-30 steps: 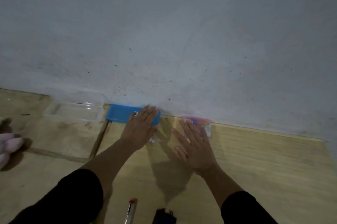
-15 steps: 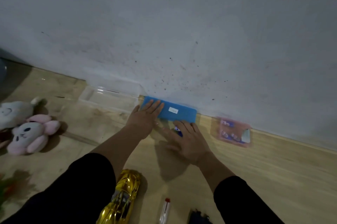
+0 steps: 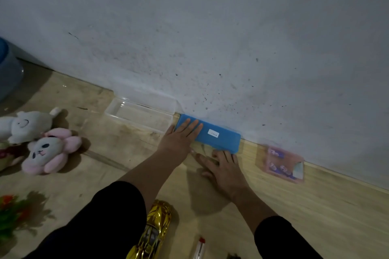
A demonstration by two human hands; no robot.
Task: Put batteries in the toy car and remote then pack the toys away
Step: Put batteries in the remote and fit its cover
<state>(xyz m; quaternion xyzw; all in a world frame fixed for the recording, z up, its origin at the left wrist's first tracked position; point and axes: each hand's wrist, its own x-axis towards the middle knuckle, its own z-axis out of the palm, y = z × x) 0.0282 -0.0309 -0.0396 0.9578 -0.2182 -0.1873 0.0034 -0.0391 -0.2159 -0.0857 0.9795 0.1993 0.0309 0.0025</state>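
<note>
The gold toy car (image 3: 154, 230) lay on the wooden floor (image 3: 315, 216) well behind both hands, nearer me, partly tucked under my left sleeve (image 3: 101, 223); neither hand touched it. Just right of the car, behind my right hand, lay a small clear tube with a red cap (image 3: 200, 246).

My left hand (image 3: 180, 137) lay flat, fingers spread and extended, palm down on the left end of a blue box (image 3: 219, 137) that sat against the foot of the wall (image 3: 210, 37); it closed on nothing. My right hand (image 3: 223, 168) rested on the floor just in front of the box's right end, fingers splayed, fingertips touching or nearly touching its near edge. I could not tell whether anything lay under that palm.

Left of the left hand, touching the blue box's end, stood a clear plastic tray (image 3: 139, 114) by the wall. Right of the right hand, apart from it, a pink pack (image 3: 283, 163) lay near the wall; its contents were too blurred to name. Well to the left sat a white plush (image 3: 27, 125) and a pink plush (image 3: 49, 151).
</note>
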